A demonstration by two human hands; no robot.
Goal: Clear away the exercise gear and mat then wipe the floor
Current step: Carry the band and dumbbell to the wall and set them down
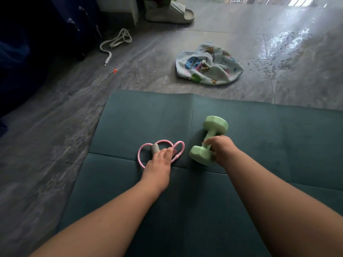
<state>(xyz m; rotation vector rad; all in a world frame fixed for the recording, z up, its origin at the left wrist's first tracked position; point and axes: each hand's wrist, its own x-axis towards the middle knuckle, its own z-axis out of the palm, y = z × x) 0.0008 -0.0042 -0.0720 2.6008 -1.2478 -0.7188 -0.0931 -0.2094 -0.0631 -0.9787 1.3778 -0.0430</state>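
Barely begun: right hand (221,150) gripping green dumbbell (207,140), left hand (158,165) pinching pink resistance band (161,151) at nine o'clock of it, mat (259,127) unfolded, towel (208,64) at twelve, wiping undone

No words, brands or numbers can be read anywhere. The end face of the green dumbbell (209,140), right of centre in the frame, carries a faint raised marking too blurred to make out. The towel (208,64) in the upper middle bears only cartoon pictures, with no lettering that can be told.
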